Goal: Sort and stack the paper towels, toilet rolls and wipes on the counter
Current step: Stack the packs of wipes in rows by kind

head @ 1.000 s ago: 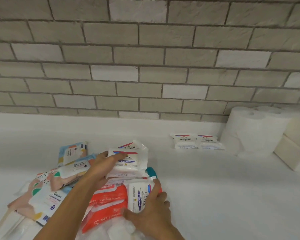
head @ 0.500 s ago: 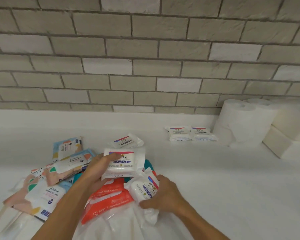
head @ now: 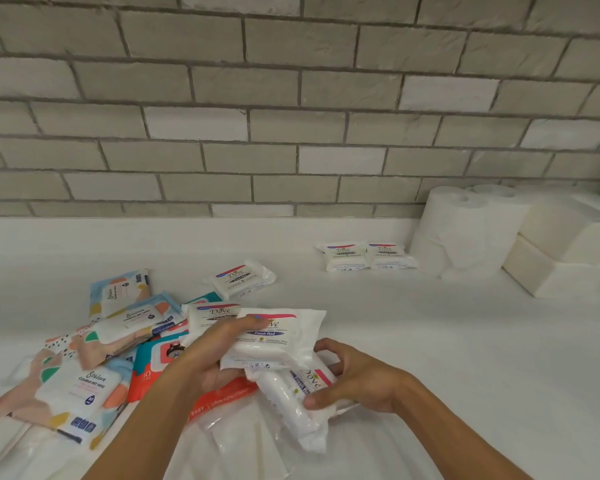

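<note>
My left hand (head: 215, 351) grips a white Dove wipes pack (head: 278, 337), lifted above the pile. Just below it, my right hand (head: 354, 375) holds a second Dove pack (head: 291, 396) that is tilted on its side. Another Dove pack (head: 210, 315) lies behind my left hand and one more Dove pack (head: 241, 277) lies alone farther back. Two Dove packs (head: 368, 256) sit side by side near the wall. Toilet rolls (head: 465, 226) stand at the right.
A loose pile of patterned Stalore wipes packs (head: 84, 382) and red-orange baby wipes packs (head: 219, 398) covers the counter's left front. White paper towel blocks (head: 561, 268) are stacked at the far right. A brick wall (head: 291, 116) backs the white counter (head: 430, 341).
My left hand has carried its Dove pack rightward, over the pack in my right hand. My right hand has lifted and tilted its pack. The view has shifted slightly left.
</note>
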Demonstrator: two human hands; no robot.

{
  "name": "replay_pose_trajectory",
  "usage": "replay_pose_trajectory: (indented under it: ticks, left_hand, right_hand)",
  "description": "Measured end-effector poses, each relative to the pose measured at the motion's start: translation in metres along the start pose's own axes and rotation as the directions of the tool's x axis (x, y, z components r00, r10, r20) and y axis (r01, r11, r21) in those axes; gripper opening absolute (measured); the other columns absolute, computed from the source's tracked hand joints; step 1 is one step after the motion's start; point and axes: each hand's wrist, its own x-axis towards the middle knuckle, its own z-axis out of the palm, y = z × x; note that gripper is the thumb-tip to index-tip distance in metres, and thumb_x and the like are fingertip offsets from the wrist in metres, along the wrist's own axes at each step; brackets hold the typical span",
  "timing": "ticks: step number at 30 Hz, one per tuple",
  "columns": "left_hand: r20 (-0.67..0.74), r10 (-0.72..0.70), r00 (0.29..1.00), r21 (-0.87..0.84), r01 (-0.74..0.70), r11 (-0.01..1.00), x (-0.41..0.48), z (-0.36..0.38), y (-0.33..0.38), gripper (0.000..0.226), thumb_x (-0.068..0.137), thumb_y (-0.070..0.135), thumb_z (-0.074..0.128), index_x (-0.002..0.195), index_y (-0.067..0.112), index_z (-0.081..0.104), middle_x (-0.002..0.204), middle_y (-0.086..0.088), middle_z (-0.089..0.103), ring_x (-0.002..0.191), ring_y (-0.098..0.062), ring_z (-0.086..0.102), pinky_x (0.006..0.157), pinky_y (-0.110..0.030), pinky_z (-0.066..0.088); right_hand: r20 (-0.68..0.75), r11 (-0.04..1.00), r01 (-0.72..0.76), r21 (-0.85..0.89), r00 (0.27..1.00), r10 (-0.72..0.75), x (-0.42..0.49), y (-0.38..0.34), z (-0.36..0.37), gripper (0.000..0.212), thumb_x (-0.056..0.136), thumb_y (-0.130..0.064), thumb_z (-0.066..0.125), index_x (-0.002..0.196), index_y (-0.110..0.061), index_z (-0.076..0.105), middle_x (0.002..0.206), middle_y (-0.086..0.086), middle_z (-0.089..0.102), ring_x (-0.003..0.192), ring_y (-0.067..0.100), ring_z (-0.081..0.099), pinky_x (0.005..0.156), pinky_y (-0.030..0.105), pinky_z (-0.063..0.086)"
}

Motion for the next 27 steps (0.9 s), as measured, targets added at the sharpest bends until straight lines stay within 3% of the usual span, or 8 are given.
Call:
replay_pose_trajectory:
  ticks: [4, 7, 10, 13, 15, 18, 22, 27]
  left_hand:
    - [0.025, -0.013, 1.000, -0.059, 0.015, 0.998, -0.003, 0.005, -0.005, 0.031, 0.081, 0.002, 0.067, 0.112, 0.001, 0.063, 0.105, -0.025, 0.072, 0.098, -0.041, 0.070, 0.089, -0.053, 0.055]
    - [-0.030, 0.013, 0.999, -0.181, -0.018, 0.983, -0.004, 0.007, -0.010, 0.021, 0.082, -0.001, 0.066, 0.103, 0.001, 0.063, 0.097, -0.026, 0.073, 0.097, -0.042, 0.067, 0.096, -0.059, 0.047]
    - [-0.067, 0.040, 0.997, -0.240, -0.055, 0.969, -0.001, 0.011, -0.016, 0.023, 0.084, 0.001, 0.066, 0.107, 0.000, 0.063, 0.100, -0.026, 0.073, 0.099, -0.042, 0.067, 0.091, -0.057, 0.051]
    - [-0.102, 0.057, 0.993, -0.260, -0.082, 0.962, 0.004, 0.018, -0.019, 0.033, 0.082, 0.004, 0.069, 0.115, 0.000, 0.062, 0.107, -0.025, 0.072, 0.101, -0.042, 0.068, 0.091, -0.055, 0.052]
    - [-0.117, 0.076, 0.990, -0.271, -0.106, 0.957, 0.009, 0.024, -0.021, 0.036, 0.082, 0.005, 0.070, 0.117, 0.000, 0.062, 0.106, -0.023, 0.072, 0.098, -0.040, 0.070, 0.087, -0.053, 0.056]
    - [-0.137, 0.097, 0.986, -0.274, -0.132, 0.953, 0.014, 0.035, -0.024, 0.037, 0.082, 0.007, 0.072, 0.117, 0.001, 0.063, 0.105, -0.023, 0.073, 0.095, -0.038, 0.071, 0.087, -0.054, 0.055]
    - [-0.157, 0.111, 0.981, -0.275, -0.152, 0.949, 0.017, 0.050, -0.027, 0.040, 0.081, 0.010, 0.074, 0.119, 0.003, 0.062, 0.103, -0.021, 0.074, 0.093, -0.036, 0.072, 0.087, -0.053, 0.055]
    - [-0.124, 0.135, 0.983, -0.247, -0.163, 0.955, 0.021, 0.065, -0.027, 0.039, 0.083, 0.012, 0.073, 0.120, 0.006, 0.063, 0.104, -0.019, 0.074, 0.094, -0.034, 0.071, 0.090, -0.053, 0.054]
  right_hand:
    - [0.020, 0.952, -0.009, 0.307, 1.000, 0.003, 0.000, 0.010, -0.008, 0.057, 0.074, 0.008, 0.078, 0.125, -0.009, 0.061, 0.122, 0.018, 0.067, 0.112, 0.032, 0.066, 0.090, 0.043, 0.054]
    - [-0.035, 0.845, -0.009, 0.535, 0.999, 0.033, 0.002, 0.023, -0.008, 0.058, 0.075, 0.005, 0.077, 0.129, 0.002, 0.058, 0.126, 0.025, 0.063, 0.120, 0.037, 0.060, 0.106, 0.048, 0.045]
    - [-0.130, 0.731, 0.030, 0.682, 0.988, 0.081, 0.004, 0.030, -0.005, 0.052, 0.078, -0.004, 0.077, 0.125, 0.006, 0.061, 0.123, 0.026, 0.065, 0.117, 0.036, 0.062, 0.104, 0.048, 0.046]
    - [-0.248, 0.685, 0.097, 0.722, 0.961, 0.125, 0.001, 0.025, -0.001, 0.049, 0.074, -0.018, 0.079, 0.120, -0.003, 0.068, 0.116, 0.020, 0.070, 0.107, 0.034, 0.068, 0.087, 0.046, 0.055]
    - [-0.277, 0.652, 0.125, 0.748, 0.951, 0.137, -0.003, 0.021, -0.001, 0.040, 0.083, -0.022, 0.073, 0.120, -0.007, 0.066, 0.111, 0.017, 0.073, 0.098, 0.032, 0.072, 0.074, 0.042, 0.058]
    - [-0.246, 0.648, 0.127, 0.751, 0.965, 0.096, -0.013, 0.016, -0.003, 0.034, 0.092, -0.027, 0.064, 0.122, -0.011, 0.063, 0.111, 0.015, 0.073, 0.099, 0.032, 0.072, 0.074, 0.044, 0.058]
    - [-0.168, 0.655, 0.136, 0.743, 0.986, -0.015, -0.028, 0.010, -0.011, 0.042, 0.086, -0.008, 0.069, 0.125, -0.009, 0.056, 0.114, 0.020, 0.071, 0.100, 0.039, 0.070, 0.072, 0.051, 0.060]
    - [-0.161, 0.655, 0.172, 0.736, 0.984, -0.077, -0.037, 0.011, -0.031, 0.056, 0.076, 0.010, 0.069, 0.127, -0.007, 0.054, 0.116, 0.020, 0.070, 0.101, 0.041, 0.069, 0.068, 0.048, 0.060]
